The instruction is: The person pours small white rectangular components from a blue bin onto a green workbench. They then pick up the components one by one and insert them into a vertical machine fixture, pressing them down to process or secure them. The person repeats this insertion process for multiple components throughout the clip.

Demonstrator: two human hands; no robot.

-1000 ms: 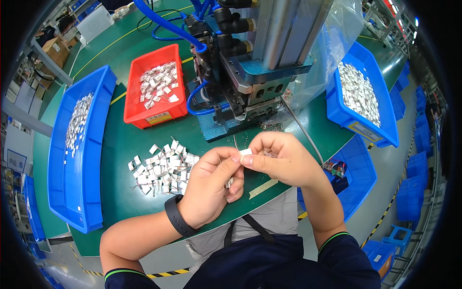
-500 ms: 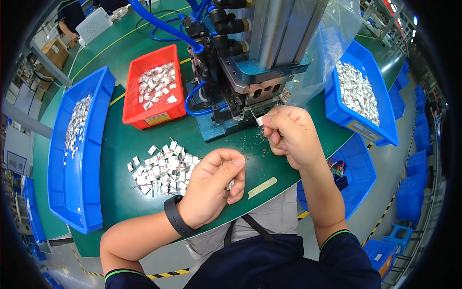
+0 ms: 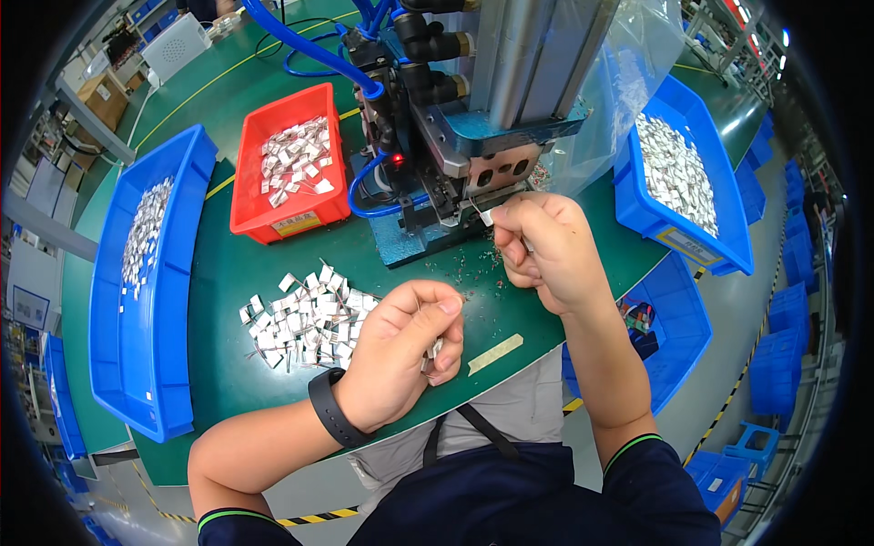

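Pinched in my right hand [image 3: 553, 255] is a small white wired piece [image 3: 487, 217], its thin leads reaching into the lower front of a pneumatic press [image 3: 499, 173]. Most of that piece is covered by my fingers. My left hand [image 3: 401, 346] is closed near the table's front edge, around small white wired pieces [image 3: 434, 348] that show only partly between the fingers. Just left of it lies a loose pile of the same flat white pieces [image 3: 305, 318] with thin leads. A small red light [image 3: 398, 159] glows on the press.
A red bin [image 3: 344, 173] and a long blue bin [image 3: 173, 364] with white pieces stand at left. Another filled blue bin [image 3: 728, 255] is at right, above a lower blue bin [image 3: 696, 337]. Blue hoses [image 3: 300, 45] arch over the table; a tape strip [image 3: 496, 355] marks its front.
My right hand has shifted slightly up and left, bringing the white piece closer into the press. The red light has come on. My left hand stays in place.
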